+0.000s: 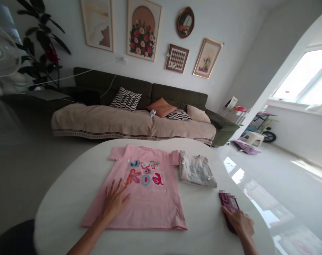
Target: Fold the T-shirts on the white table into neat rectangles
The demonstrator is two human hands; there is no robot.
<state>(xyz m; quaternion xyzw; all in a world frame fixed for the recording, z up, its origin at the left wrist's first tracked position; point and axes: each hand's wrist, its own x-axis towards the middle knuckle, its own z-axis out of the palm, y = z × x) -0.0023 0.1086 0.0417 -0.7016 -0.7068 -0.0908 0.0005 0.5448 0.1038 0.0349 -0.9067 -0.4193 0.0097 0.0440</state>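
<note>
A short-sleeved pink fabric T-shirt [150, 203] lies spread flat, print side up, on a rounded white worktop [63, 194]. Its neckline points toward the far edge and its hem toward the person; colourful letter-like shapes in blue, orange, pink and red cover the chest. The left hand [114, 199] is over the left part of the shirt, palm down, its fingers open and spread, with the forefinger just beside the orange part of the print; it grips nothing.

Just right of the shirt, near its right sleeve, lies a folded pale grey garment [197, 170] with faint bluish print. Nearer the person, at the right side of the worktop, the right hand [242, 223] has its fingers closed on a flat, dark red, rectangular phone-like object [231, 203], the thumb lying over its face. Whether that object rests on the surface or is slightly raised, I cannot tell.

Beyond the worktop stands a long dark green sofa [176, 94] with a beige fringed cover [102, 120] over its seat.
</note>
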